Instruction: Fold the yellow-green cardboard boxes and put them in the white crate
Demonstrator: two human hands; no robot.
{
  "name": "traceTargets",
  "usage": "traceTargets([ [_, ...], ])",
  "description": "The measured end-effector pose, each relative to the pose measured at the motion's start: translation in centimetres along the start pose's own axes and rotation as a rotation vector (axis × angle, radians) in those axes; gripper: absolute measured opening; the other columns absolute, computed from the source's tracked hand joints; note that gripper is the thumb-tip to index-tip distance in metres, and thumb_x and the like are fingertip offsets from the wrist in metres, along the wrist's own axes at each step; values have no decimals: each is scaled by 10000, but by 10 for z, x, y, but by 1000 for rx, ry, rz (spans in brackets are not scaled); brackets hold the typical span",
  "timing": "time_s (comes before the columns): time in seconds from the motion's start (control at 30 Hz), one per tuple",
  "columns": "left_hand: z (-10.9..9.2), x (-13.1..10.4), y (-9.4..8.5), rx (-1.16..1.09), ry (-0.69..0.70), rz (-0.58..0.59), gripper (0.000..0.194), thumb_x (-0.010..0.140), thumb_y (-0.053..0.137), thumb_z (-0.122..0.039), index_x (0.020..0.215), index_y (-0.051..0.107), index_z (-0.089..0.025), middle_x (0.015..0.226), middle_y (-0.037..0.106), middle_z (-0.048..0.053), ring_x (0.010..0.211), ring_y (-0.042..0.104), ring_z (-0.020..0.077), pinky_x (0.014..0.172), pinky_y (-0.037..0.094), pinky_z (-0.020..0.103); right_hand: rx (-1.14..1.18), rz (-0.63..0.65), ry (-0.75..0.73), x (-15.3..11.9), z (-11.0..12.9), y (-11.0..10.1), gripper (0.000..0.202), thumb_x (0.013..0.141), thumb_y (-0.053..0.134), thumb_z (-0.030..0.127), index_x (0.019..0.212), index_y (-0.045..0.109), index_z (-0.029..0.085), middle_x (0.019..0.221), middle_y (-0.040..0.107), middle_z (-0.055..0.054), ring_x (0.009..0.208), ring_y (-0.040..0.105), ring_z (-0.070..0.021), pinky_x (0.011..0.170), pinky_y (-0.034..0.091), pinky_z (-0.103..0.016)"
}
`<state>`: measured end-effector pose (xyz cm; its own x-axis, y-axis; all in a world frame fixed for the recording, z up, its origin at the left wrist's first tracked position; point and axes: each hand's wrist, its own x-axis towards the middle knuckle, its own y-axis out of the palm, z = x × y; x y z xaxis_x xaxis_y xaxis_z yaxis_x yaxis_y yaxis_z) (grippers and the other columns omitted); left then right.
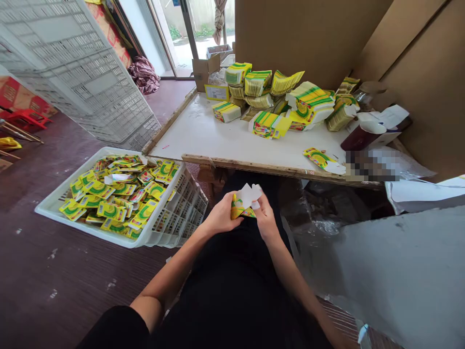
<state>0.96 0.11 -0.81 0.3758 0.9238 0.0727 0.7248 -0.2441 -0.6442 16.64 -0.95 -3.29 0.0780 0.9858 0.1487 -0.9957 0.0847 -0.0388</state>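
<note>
Between my two hands, over my lap, is a small yellow and green carton (238, 210) with its white inner flaps standing up. My left hand (224, 213) is closed on the carton's left side, thumb toward me. On the other side, the fingers of my right hand (264, 215) pinch the white flaps. Just ahead is the white-topped table (203, 138), where bundles of flat yellow and green cartons (269, 125) are stacked. One loose carton (319, 159) lies near the front edge with a white flap showing.
A white plastic crate (145, 237) full of yellow-green packets (112, 211) stands on the floor at my left. Tall stacked white crates (83, 72) rise behind it. A dark red container (363, 135) and clear plastic (410, 162) lie at the table's right. Cardboard (290, 39) walls the back.
</note>
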Motion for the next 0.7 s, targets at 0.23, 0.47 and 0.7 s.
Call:
traceTargets([
  [0.23, -9, -4, 10, -22, -62, -24, 712, 667, 673, -255, 1282, 314, -233, 1177, 559, 104, 981, 605, 269, 845, 486, 417, -38, -29, -10, -1, 13, 5, 375, 852, 442, 444, 1116, 591, 223, 983, 685, -48, 889, 624, -227, 750, 520, -326],
  [0.47, -10, -3, 15, -1, 9, -69, 724, 666, 652, -232, 1308, 318, -226, 1159, 564, 111, 950, 605, 257, 807, 497, 400, 62, -39, 84, -1, 9, 7, 398, 790, 513, 444, 1110, 612, 227, 1048, 684, -62, 965, 625, -251, 788, 527, -360],
  [0.7, -14, -5, 16, 94, 48, -11, 586, 628, 609, -158, 1168, 401, -252, 1147, 564, 75, 1012, 583, 262, 832, 490, 403, 356, 164, 313, 2, -4, 6, 523, 737, 616, 535, 1192, 604, 277, 1171, 651, -43, 1067, 605, -268, 950, 482, -453],
])
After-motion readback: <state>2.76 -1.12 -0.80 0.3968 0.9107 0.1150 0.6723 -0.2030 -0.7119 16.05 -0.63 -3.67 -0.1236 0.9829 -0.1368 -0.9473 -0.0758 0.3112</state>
